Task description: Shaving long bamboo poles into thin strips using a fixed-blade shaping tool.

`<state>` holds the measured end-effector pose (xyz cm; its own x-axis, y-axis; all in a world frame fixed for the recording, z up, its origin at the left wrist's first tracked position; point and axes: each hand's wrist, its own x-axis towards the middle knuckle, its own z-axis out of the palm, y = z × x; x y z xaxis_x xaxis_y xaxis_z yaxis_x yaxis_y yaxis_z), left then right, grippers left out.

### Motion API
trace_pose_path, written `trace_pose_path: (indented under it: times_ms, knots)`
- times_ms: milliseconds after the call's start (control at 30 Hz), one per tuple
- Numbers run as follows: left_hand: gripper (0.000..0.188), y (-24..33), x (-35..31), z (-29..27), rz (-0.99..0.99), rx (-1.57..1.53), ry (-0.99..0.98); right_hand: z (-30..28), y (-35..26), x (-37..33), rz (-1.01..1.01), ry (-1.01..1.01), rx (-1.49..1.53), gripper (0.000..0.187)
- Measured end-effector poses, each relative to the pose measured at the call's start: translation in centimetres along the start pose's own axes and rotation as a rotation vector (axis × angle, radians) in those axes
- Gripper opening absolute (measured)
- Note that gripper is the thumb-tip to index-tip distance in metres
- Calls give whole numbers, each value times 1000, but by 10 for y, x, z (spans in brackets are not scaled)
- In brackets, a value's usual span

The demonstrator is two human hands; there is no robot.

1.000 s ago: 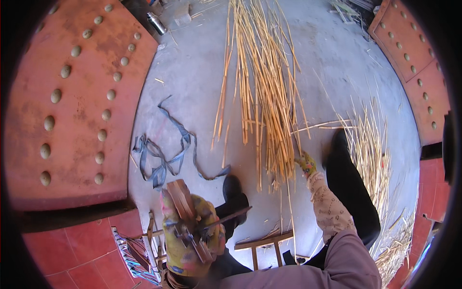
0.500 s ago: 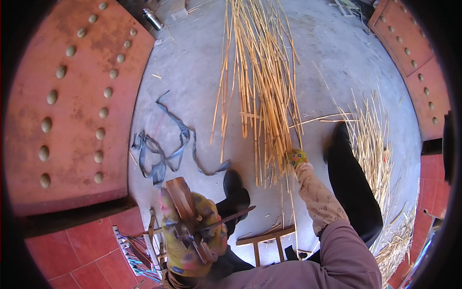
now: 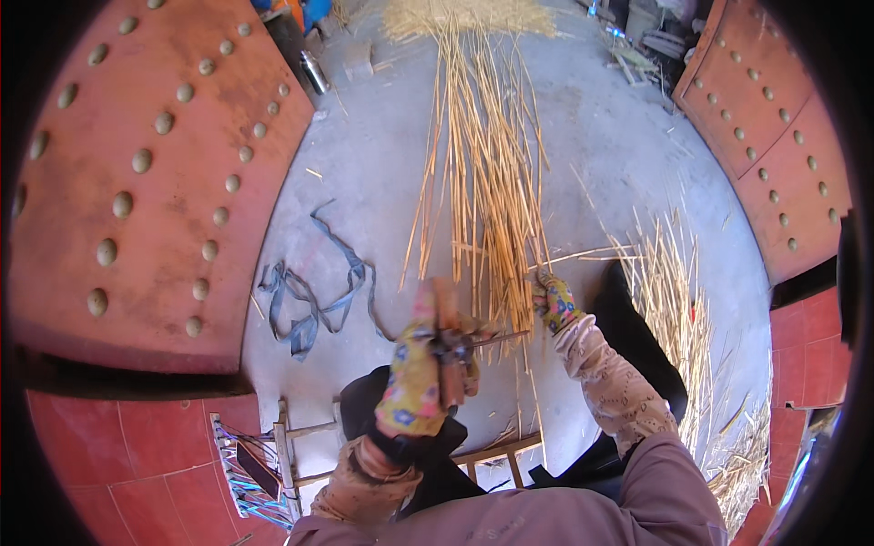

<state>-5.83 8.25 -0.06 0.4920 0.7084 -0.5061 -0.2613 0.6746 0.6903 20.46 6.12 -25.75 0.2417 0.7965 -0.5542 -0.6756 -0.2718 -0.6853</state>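
Note:
My left hand (image 3: 411, 387), in a yellow floral glove, is closed around a wooden-bodied hand tool (image 3: 448, 364) with metal fittings in its middle. From the tool a thin metal piece (image 3: 499, 338) points right, toward the near ends of the reeds. My right hand (image 3: 557, 302), gloved the same way, is closed at the right edge of the long straw-coloured reed stalks (image 3: 492, 200), with a stalk's end at its fingers. The stalks lie on the floor, running away from me. Motion blurs the tool, and its exact kind is not clear.
Blue-grey strapping (image 3: 314, 309) lies tangled on the concrete floor to the left. More reeds (image 3: 674, 309) are heaped at the right beside my leg. Studded red doors (image 3: 155, 209) stand on both sides. A metal flask (image 3: 314, 73) is at the far left, a wooden stool (image 3: 496, 450) near me.
My left hand has carried the tool right and forward, close to the reeds' near ends. The right hand stays by the reeds. The view has tilted up, showing more of the far floor.

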Motion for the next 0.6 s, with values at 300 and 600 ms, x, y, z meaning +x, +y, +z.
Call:
trace_pose_path:
  times_ms: [300, 600]
  knots:
    - [50, -43, -29, 23, 1, 369, -84, 126, -81, -167, -45, -56, 316, 20]
    - [51, -79, -94, 17, -4, 445, -335, 111, -87, -217, -234, -260, 316, 30]
